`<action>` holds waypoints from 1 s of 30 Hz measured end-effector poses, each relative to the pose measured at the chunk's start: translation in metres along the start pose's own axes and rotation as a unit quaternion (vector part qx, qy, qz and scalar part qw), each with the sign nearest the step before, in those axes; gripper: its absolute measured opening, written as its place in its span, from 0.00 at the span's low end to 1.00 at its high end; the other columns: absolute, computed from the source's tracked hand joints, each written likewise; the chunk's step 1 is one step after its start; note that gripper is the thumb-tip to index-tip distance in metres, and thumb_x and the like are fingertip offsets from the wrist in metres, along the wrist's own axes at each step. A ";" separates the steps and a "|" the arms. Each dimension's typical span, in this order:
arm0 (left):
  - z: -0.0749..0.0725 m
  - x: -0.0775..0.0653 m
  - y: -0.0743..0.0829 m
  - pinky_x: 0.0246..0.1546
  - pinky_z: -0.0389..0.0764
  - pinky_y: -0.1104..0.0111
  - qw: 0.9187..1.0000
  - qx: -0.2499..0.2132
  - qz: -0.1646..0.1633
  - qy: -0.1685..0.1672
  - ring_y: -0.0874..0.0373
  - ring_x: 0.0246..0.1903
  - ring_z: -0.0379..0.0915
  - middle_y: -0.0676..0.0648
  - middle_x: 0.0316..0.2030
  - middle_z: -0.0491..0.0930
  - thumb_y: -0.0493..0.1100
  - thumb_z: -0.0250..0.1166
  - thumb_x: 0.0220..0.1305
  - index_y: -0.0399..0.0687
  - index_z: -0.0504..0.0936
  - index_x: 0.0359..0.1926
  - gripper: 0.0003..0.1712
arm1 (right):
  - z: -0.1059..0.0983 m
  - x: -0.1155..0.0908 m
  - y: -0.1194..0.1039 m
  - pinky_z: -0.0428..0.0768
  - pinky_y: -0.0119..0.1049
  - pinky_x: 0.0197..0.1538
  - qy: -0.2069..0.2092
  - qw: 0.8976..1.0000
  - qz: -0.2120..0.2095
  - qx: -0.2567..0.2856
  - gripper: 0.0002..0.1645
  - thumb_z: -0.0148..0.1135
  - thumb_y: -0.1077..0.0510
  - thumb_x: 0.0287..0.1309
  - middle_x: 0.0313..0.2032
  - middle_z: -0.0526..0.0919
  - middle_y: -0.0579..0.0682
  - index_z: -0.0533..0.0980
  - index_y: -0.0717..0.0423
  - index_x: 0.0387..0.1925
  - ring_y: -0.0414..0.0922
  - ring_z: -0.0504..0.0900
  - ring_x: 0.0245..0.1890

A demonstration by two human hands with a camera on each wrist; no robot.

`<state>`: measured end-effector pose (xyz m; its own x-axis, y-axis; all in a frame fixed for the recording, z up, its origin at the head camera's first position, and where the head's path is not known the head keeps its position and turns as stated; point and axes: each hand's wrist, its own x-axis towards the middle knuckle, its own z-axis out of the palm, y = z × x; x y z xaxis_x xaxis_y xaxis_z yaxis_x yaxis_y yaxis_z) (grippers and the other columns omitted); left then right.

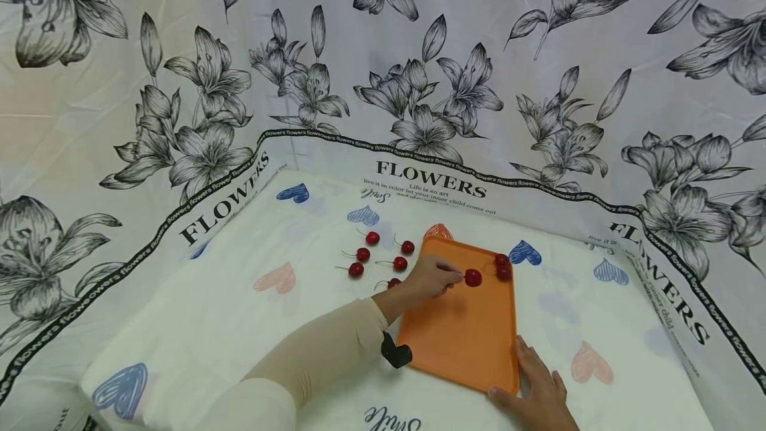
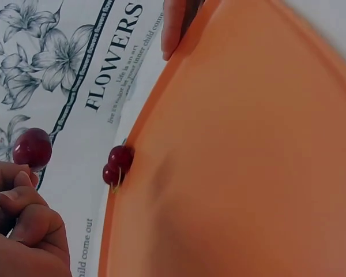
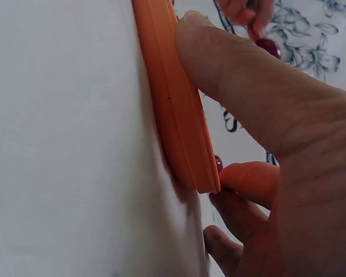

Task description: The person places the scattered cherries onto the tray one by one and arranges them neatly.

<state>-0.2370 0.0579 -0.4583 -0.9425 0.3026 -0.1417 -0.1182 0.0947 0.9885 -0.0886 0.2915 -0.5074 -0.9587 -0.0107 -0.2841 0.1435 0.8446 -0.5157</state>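
Observation:
My left hand (image 1: 427,278) is over the orange tray (image 1: 461,331), pinching a red cherry (image 1: 473,277) by its stem between thumb and fingertips. The cherry (image 2: 32,148) hangs out past the fingertips in the left wrist view. Two more cherries (image 1: 503,267) lie together at the tray's far right edge, one with a greenish stem. My right hand (image 1: 538,388) holds the tray's near right corner, the thumb along the near edge and the fingers along the right side. In the right wrist view the thumb (image 3: 230,75) presses the rim of the tray (image 3: 179,115).
Several stemmed cherries (image 1: 362,255) lie on the white cloth (image 1: 227,324) left of the tray, one partly behind the left hand. Hearts and lettering are printed on the cloth. A flower-printed curtain (image 1: 335,72) rises behind and around. A black piece (image 1: 396,351) sits under the left wrist.

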 end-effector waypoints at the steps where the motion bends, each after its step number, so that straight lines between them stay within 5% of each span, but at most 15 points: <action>1: 0.004 0.003 0.001 0.13 0.64 0.74 1.000 0.000 -0.002 0.002 0.60 0.16 0.67 0.35 0.31 0.82 0.37 0.68 0.60 0.43 0.87 0.31 0.03 | 0.000 0.000 -0.001 0.32 0.71 0.59 0.001 1.000 0.000 0.000 0.70 0.69 0.30 0.43 0.71 0.48 0.65 0.46 0.66 0.73 0.67 0.44 0.69; 12: 0.041 0.026 0.009 0.14 0.65 0.72 0.999 0.016 -0.023 0.031 0.60 0.15 0.67 0.37 0.31 0.83 0.36 0.69 0.59 0.45 0.87 0.26 0.05 | 0.000 0.002 0.002 0.35 0.72 0.58 0.000 1.000 0.006 0.002 0.72 0.71 0.29 0.41 0.71 0.48 0.65 0.47 0.67 0.72 0.68 0.45 0.68; 19: 0.055 0.037 -0.001 0.15 0.65 0.71 0.997 0.032 -0.049 0.054 0.58 0.14 0.65 0.46 0.24 0.83 0.38 0.71 0.57 0.48 0.87 0.23 0.07 | 0.000 0.006 0.005 0.32 0.71 0.58 -0.009 1.000 0.029 0.004 0.76 0.70 0.25 0.36 0.70 0.50 0.66 0.46 0.66 0.72 0.67 0.43 0.69; 30: 0.073 0.054 -0.019 0.17 0.67 0.70 0.990 0.088 -0.067 0.087 0.58 0.18 0.70 0.50 0.19 0.80 0.34 0.72 0.54 0.44 0.86 0.22 0.06 | 0.001 0.005 0.000 0.37 0.73 0.58 -0.008 0.999 0.029 -0.017 0.72 0.69 0.27 0.41 0.69 0.51 0.69 0.46 0.67 0.72 0.70 0.45 0.68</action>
<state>-0.2625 0.1417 -0.4891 -0.9633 0.1096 -0.2452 -0.2046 0.2918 0.9343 -0.0932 0.2905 -0.5095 -0.9447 0.0312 -0.3265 0.1909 0.8618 -0.4700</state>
